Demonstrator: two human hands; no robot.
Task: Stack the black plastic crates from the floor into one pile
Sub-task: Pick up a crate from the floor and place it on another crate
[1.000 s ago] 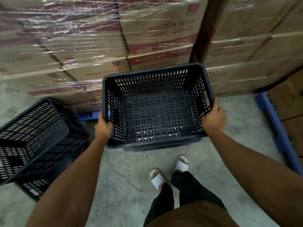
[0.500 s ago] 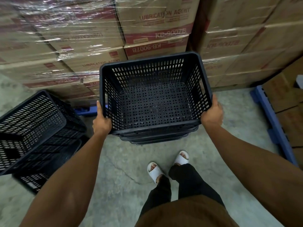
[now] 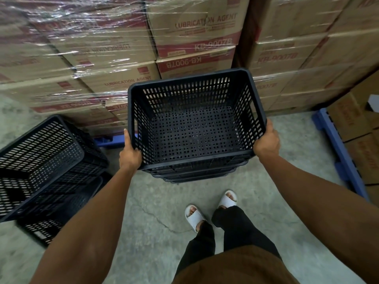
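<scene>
Dim, flat indoor light w/ soft shadows. Glare streaks on shrink-wrapped boxes [image 3: 98,44] upper left. Motion blur on left crate pile [image 3: 47,171]. Wide-angle bending at edges; centre sharp.

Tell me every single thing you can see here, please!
held crate: one, black, centre, on top of nested crates.
nested crates: several rims, count unclear, black, under the held crate.
tilted crates: at least two, black, floor at left.
cardboard boxes: many, brown with red print, shrink-wrapped, stacked behind.
pallets: blue, under the boxes at right and centre-left.
floor: grey concrete, cracked.
sandals: two, white, on the feet.
left hand: gripping the crate's left rim.
right hand: gripping its right rim.
</scene>
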